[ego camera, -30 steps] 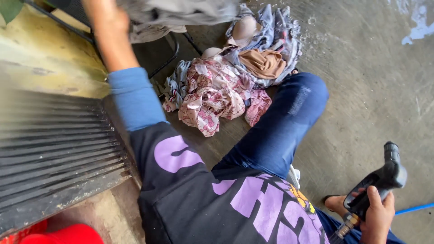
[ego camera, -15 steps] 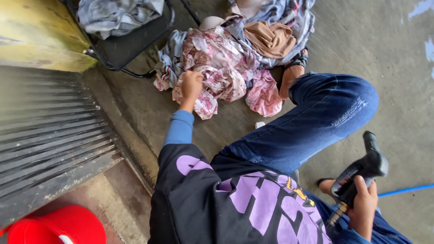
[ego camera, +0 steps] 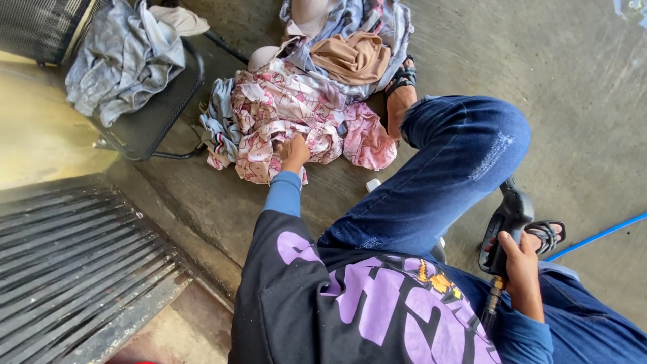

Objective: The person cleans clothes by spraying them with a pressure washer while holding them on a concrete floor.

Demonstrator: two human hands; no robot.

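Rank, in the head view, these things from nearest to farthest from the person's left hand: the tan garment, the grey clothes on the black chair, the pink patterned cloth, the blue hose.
1. pink patterned cloth: under the left hand, touching it.
2. tan garment: up and to the right, on the pile.
3. grey clothes: upper left, on the black chair.
4. blue hose: far right, on the concrete.

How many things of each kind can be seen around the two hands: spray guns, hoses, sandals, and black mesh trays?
Spray guns: 1, the black spray gun held in the right hand.
Hoses: 1, the blue hose.
Sandals: 2, one sandal near the clothes pile that the left hand touches, the other sandal by the gun.
Black mesh trays: 1, the tray.
Total: 5.
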